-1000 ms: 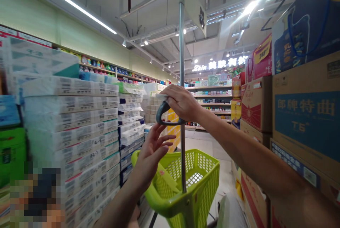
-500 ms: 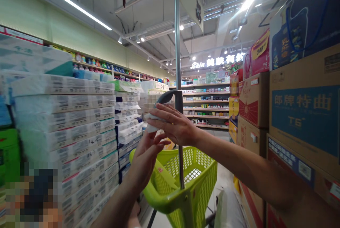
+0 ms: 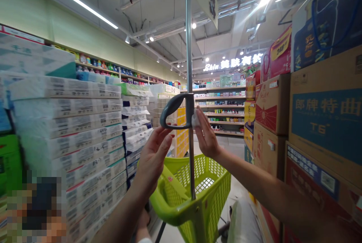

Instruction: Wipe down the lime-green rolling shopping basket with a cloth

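A grey looped plastic handle point(image 3: 169, 108) is fixed on a tall metal pole point(image 3: 189, 43), which rises from a lime-green shopping cart point(image 3: 181, 213). My right hand point(image 3: 208, 135) presses a crumpled white wipe point(image 3: 195, 120) to the right side of the handle's mount, fingers nearly straight and pointing up. Whether the wipe is paper or cloth I cannot tell. Below the loop's lower left corner is my left hand point(image 3: 157, 148), its fingertips at the underside of the handle and its thumb apart. Nothing shows inside that hand.
Stacked white packs point(image 3: 93, 122) stand along the left side. Cardboard cartons point(image 3: 319, 114) and gift bags line the right. Stocked shelves point(image 3: 223, 111) stand at the back. A wrapped pale bundle point(image 3: 243, 222) lies low, right of the cart. Another person's hand appears blurred at the lower left.
My right hand has moved right and slightly down with the wipe, from the loop's left part to the pole side, uncovering the handle. My left hand has shifted only slightly.
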Motion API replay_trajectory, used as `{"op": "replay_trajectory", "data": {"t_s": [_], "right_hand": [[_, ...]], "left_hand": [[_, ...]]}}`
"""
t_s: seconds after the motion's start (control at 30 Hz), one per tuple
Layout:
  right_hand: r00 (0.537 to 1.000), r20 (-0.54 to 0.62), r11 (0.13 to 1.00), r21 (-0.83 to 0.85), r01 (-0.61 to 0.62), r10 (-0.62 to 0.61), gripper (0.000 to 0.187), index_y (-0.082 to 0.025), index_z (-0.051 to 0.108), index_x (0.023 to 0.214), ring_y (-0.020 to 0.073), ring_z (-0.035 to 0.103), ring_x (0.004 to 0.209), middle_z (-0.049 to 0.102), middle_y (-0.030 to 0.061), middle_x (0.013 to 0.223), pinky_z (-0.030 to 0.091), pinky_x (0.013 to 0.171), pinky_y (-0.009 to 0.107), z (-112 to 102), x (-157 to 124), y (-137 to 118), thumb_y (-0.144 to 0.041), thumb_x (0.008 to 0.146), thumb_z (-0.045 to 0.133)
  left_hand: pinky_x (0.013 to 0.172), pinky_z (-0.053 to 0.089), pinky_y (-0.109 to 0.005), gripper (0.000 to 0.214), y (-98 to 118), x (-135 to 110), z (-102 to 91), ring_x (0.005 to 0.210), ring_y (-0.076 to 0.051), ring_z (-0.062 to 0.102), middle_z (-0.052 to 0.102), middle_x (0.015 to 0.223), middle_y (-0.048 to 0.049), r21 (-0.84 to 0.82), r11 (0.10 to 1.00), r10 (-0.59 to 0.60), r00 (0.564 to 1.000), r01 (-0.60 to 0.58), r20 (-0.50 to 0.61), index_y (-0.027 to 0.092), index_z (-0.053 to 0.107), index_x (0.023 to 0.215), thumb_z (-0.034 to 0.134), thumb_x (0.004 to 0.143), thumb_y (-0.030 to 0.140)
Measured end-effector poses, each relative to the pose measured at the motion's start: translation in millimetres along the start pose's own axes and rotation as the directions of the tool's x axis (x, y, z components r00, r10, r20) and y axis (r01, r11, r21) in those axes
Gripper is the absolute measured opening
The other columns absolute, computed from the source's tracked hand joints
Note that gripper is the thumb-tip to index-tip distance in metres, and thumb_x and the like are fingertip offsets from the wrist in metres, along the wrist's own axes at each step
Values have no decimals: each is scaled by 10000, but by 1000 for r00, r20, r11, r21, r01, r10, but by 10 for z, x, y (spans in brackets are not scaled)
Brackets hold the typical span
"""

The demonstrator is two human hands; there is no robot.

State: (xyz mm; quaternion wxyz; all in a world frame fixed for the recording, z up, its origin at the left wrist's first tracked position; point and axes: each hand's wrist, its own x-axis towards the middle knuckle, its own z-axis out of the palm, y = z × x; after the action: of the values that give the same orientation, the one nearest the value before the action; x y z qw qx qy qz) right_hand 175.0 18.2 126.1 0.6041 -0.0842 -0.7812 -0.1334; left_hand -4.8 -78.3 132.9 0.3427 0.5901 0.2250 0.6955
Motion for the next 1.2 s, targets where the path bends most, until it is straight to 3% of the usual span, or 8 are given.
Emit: {"op": "replay_trajectory", "data": {"t_s": [0.1,0.2,0.37,0.53,0.7,0.8,1.03,1.2], "right_hand": [[917,-198,912,301,-279,345,437,-238,426,1385,199,385,1367,447,61,1454,346,1126,453,137,180,-20,-300,953,395],[819,-6,612,668,-424,574,319,-208,578,1138,198,624,1090,685,51,1091,523,929,407,186,516,6,-349,928,384],[690,343,119,841,-528,637,274,-164,607,868,160,666,679,684,27,732,563,674,308,81,901,39,-262,882,351],[586,549,-103,776,-623,596,326,-144,620,814,141,652,651,686,48,710,539,666,258,95,749,-62,-222,887,313],[531,590,-134,735,-664,608,294,-139,625,852,155,660,674,684,41,720,531,728,290,271,417,-155,-239,907,354],[529,580,-99,726,-680,619,244,-150,618,907,152,649,699,688,42,797,522,736,301,400,231,-224,-300,909,426],[558,526,84,675,-733,641,246,-191,570,858,125,571,659,587,-5,764,463,629,247,675,-258,-446,-435,829,590],[589,445,245,618,-747,675,312,-207,546,883,131,525,703,527,-10,782,463,693,269,880,-789,-604,-516,885,501]], "left_hand": [[928,441,-351,416,47,92,43,1011,-224,619,696,1036,-58,71,996,48,998,-44,-44,198,653,1016,697,737,504],[878,457,-333,406,52,188,36,921,-201,626,697,911,-52,116,991,77,995,-70,-60,179,653,933,664,751,541],[820,465,-306,443,1,262,-46,843,-171,613,675,858,-23,210,971,129,990,-114,-58,192,622,933,636,746,593],[774,454,-288,458,-31,296,-144,822,-164,615,685,873,-28,246,960,156,985,-134,-74,188,599,941,615,756,606],[713,440,-265,450,-106,331,-257,804,-153,620,710,933,-47,213,969,155,978,-124,-136,184,603,901,585,775,615],[676,436,-250,441,-142,353,-309,768,-142,621,719,906,-40,176,975,170,965,-136,-199,186,604,862,588,770,617],[736,460,-239,346,-190,338,-367,897,-147,641,706,964,-25,100,985,161,944,-137,-290,206,594,908,630,768,520],[934,455,-312,368,-595,8,-379,1070,-185,612,666,1144,-60,166,986,44,981,-13,-189,203,581,1069,655,753,376]]}}
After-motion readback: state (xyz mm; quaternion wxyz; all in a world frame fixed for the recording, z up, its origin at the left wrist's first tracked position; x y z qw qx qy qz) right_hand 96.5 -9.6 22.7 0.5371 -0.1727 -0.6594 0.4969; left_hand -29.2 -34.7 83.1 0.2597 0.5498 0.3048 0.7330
